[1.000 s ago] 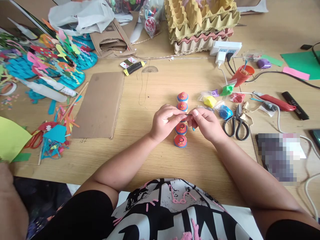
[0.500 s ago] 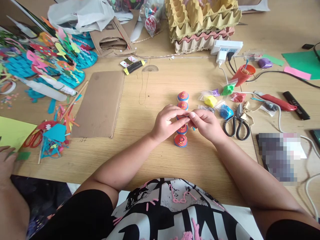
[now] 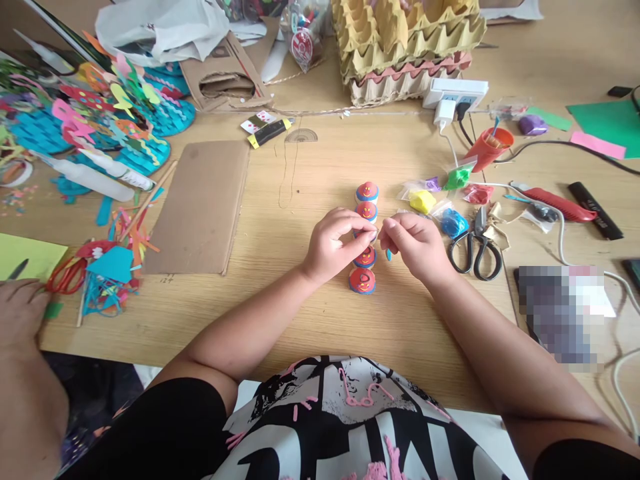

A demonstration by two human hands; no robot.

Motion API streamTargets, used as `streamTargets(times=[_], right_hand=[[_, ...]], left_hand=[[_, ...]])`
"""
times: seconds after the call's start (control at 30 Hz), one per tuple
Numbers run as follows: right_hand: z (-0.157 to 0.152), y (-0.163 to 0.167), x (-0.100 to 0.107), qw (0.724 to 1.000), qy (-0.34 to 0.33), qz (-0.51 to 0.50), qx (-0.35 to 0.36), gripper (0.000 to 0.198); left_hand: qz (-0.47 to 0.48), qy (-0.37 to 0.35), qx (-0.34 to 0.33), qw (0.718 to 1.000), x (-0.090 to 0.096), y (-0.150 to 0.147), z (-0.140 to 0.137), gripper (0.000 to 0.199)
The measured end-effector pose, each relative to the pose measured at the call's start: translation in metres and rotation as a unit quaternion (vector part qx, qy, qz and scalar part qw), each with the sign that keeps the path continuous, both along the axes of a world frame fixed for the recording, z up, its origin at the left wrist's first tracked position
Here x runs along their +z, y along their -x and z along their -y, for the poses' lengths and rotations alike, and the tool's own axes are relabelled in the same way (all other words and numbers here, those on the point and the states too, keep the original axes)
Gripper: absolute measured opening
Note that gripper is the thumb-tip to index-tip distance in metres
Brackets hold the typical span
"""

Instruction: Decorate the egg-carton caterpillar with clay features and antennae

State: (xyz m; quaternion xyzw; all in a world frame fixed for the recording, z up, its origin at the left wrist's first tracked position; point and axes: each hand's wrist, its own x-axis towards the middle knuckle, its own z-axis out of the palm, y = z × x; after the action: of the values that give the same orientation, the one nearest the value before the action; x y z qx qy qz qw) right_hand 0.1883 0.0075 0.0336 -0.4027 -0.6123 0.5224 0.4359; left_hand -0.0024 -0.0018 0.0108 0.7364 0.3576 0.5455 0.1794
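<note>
A row of small red domes with blue rims and yellow smiling faces runs away from me on the table; the nearest red dome [image 3: 362, 281] has a dark loop on it. My left hand [image 3: 334, 245] hovers over the middle of the row, thumb and forefinger pinched on something too small to make out. Just to its right, my right hand [image 3: 415, 245] is closed, fingertips apart from the left ones. Below its fingers pokes the blue tip of a thin tool [image 3: 389, 255]. The hands partly hide the middle domes.
Right of my hands lie black-handled scissors [image 3: 476, 250], bagged blue clay [image 3: 453, 223] and yellow clay [image 3: 423, 201]. A cardboard sheet [image 3: 200, 207] lies left. Egg trays [image 3: 410, 47] stand behind. Another person's hand [image 3: 20, 310] rests at the left edge.
My fingertips, touching before, have come apart, the right hand shifting slightly right. The other person's hand at the left has moved a little further into view.
</note>
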Motion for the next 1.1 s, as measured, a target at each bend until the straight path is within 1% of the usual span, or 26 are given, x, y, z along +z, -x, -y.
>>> streamTargets(times=[0.07, 0.13, 0.2, 0.27, 0.37, 0.47, 0.57, 0.7, 0.83, 0.93, 1.1], right_hand=[[-0.004, -0.002, -0.003, 0.996, 0.051, -0.058, -0.034, 0.04], [-0.008, -0.004, -0.004, 0.986, 0.109, -0.119, -0.037, 0.023], [-0.011, -0.005, -0.003, 0.977, 0.153, -0.15, -0.011, 0.018], [-0.012, -0.006, -0.002, 0.973, 0.175, -0.148, 0.028, 0.021], [-0.009, -0.005, 0.001, 0.978, 0.164, -0.106, 0.075, 0.035], [-0.006, -0.003, 0.002, 0.984, 0.133, -0.079, 0.091, 0.041], [-0.006, -0.003, 0.0, 0.985, 0.127, -0.083, 0.083, 0.04], [-0.009, -0.006, -0.006, 0.985, 0.131, -0.097, 0.059, 0.039], [-0.009, -0.008, -0.009, 0.988, 0.114, -0.088, 0.049, 0.038], [-0.009, -0.008, -0.008, 0.992, 0.096, -0.069, 0.047, 0.042], [-0.007, -0.006, -0.005, 0.994, 0.061, -0.05, 0.072, 0.05]], left_hand=[[0.002, 0.01, 0.007, 1.0, 0.0, 0.0, 0.0, 0.005], [0.0, 0.016, 0.012, 1.0, 0.001, 0.001, 0.0, 0.005], [-0.004, 0.014, 0.014, 1.0, 0.001, 0.002, 0.0, 0.006], [-0.008, 0.005, 0.015, 1.0, 0.0, 0.002, -0.001, 0.007], [-0.012, -0.017, 0.019, 1.0, -0.002, 0.002, -0.002, 0.007], [-0.026, -0.022, 0.016, 0.999, -0.003, 0.002, -0.002, 0.009], [-0.034, -0.009, 0.002, 0.999, -0.002, 0.002, -0.001, 0.014], [-0.018, 0.025, -0.007, 1.0, -0.002, 0.0, 0.0, 0.021], [0.016, 0.04, 0.003, 0.999, -0.004, 0.0, -0.001, 0.013], [0.028, 0.037, 0.012, 0.999, -0.004, 0.001, -0.002, 0.007], [0.039, 0.02, 0.01, 0.999, -0.003, 0.0, -0.002, 0.004]])
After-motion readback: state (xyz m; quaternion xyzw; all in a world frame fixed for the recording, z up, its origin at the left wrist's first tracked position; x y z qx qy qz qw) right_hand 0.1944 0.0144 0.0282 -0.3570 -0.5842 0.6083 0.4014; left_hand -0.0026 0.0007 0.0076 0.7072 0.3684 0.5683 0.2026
